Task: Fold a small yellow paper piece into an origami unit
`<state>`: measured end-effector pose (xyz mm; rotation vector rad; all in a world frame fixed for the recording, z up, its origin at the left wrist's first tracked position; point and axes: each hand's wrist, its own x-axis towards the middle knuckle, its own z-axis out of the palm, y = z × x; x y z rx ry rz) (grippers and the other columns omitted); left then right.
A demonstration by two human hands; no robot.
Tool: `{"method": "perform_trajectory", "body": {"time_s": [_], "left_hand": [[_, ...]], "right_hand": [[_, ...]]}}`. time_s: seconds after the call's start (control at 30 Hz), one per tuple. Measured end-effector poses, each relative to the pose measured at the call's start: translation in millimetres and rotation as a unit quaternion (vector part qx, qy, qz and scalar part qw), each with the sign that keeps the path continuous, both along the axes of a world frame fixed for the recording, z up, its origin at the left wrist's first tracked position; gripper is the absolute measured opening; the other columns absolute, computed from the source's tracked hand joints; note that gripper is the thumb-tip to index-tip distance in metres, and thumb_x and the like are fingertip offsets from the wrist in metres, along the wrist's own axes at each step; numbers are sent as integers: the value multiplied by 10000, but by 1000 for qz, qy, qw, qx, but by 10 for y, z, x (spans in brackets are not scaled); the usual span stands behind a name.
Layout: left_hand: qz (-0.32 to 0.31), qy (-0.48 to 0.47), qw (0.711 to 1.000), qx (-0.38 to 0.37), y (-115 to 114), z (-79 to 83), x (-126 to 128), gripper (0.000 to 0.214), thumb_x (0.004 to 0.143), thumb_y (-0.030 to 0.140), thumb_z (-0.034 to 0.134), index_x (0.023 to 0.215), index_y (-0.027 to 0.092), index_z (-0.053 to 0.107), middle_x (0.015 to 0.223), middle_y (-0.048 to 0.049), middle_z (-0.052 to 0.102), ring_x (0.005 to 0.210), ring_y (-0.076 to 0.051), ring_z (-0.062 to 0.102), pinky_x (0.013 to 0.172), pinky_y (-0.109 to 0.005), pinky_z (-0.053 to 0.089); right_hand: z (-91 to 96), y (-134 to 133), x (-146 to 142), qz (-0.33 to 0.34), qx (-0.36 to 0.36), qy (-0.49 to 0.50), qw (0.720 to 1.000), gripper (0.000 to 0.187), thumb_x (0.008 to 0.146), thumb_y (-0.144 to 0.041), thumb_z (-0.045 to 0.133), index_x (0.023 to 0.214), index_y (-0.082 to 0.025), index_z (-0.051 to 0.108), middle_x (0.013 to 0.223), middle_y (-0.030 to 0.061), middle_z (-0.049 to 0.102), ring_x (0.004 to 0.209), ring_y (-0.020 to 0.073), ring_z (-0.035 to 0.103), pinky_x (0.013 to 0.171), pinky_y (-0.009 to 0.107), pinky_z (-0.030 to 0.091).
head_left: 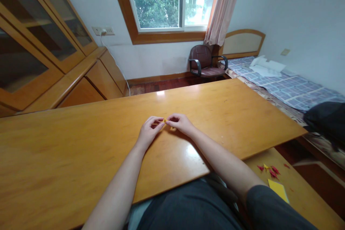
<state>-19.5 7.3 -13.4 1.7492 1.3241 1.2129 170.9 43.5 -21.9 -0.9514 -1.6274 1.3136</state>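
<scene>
1. Broadly, pale, smooth walls (272, 10) enclose the room, with a dark reddish floor (159, 85) showing beyond the table.
2. Across the view spreads the table (81, 143), a flat, glossy, honey-coloured wooden top with faint grain and bright reflections.
3. Along the left stands a wooden cabinet (72, 75) with glazed upper doors and plain lower ones.
4. By the right wall is a bed (293, 86), covered in blue-grey checked cloth, its curved wooden headboard (244, 45) framing a cream panel; crumpled white material (266, 67) lies on it.
5. A wood-framed window (156, 1) shows green foliage; a pleated pink curtain (226, 3) hangs at its right.
6. Lower than the table, at bottom right, sits a wooden surface (309, 194).
7. Beneath the window stands a brown padded chair (202, 59) with black looped arms.
8. On the bed's near end rests a soft black bag (327, 120).
9. Over the table the left hand (149, 129) and right hand (182, 122) face each other, each grip closed, thumb against finger.
10. On the lower surface lies a flat yellow rectangle (279, 191).
11. Just beside it are pointed red pieces (274, 173) and one yellow pointed piece (266, 166).
12. Pinched between both hands' fingertips is a tiny yellow item (165, 120), its exact form too small to tell.
</scene>
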Motion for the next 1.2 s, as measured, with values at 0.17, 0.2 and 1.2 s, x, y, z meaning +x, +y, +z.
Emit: {"method": "perform_trajectory", "body": {"time_s": [0.17,0.2,1.2], "left_hand": [[-2,11,999,-30,26,-83,-22,258,804,439,678,857,188,709,872,-49,712,811,-183,653,785,-299,507],[2,5,999,-38,33,-94,-27,261,803,440,677,857,187,709,869,-48,716,809,-184,653,790,-299,503],[10,-75,993,-96,36,-40,-15,292,738,454,708,809,172,678,831,-41,692,807,-185,623,795,-295,480]], "right_hand": [[21,-2,-2,22,-6,4,1000,282,743,-379,728,851,-118,713,764,34,694,661,114,583,617,226,453],[21,-3,-3,23,-5,5,1000,276,747,-367,726,869,-120,714,777,36,698,669,115,588,629,229,456],[48,-45,8,-10,143,-85,986,178,864,-283,636,909,-148,743,815,43,708,732,130,610,702,242,450]]}}
